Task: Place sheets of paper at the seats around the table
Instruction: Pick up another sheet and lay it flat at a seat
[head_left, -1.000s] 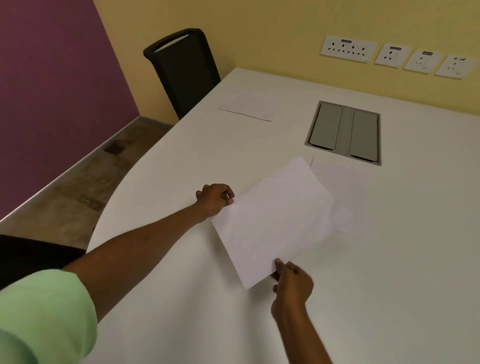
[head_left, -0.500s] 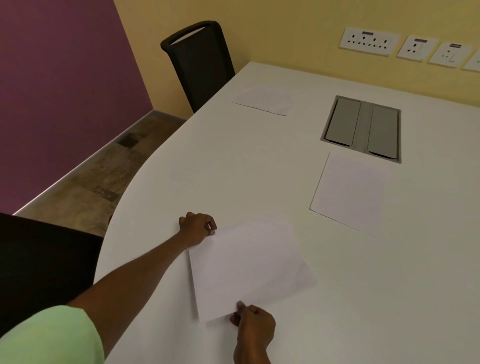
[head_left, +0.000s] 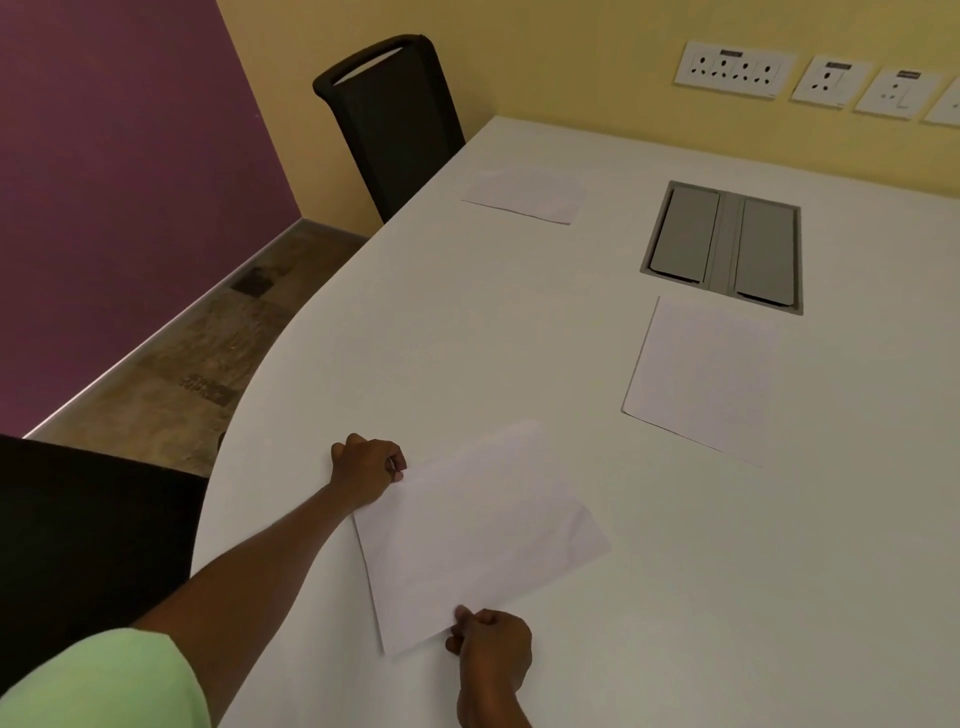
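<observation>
A white sheet of paper (head_left: 478, 535) lies low over the near left part of the white table (head_left: 467, 338), in front of a black chair (head_left: 78, 545) at the left edge. My left hand (head_left: 369, 467) pinches its far left corner. My right hand (head_left: 491, 649) pinches its near edge. A second sheet (head_left: 701, 379) lies flat in the middle of the table. A third sheet (head_left: 524, 195) lies at the far side, in front of another black chair (head_left: 395, 119).
A grey cable hatch (head_left: 724, 247) is set into the tabletop beyond the middle sheet. Wall sockets (head_left: 735, 70) line the yellow wall behind. Brown floor (head_left: 208, 353) and a purple wall (head_left: 104, 182) lie to the left.
Both hands have carried the sheet from above the middle sheet toward me and to the left, down to the table near the left chair. The middle sheet is uncovered.
</observation>
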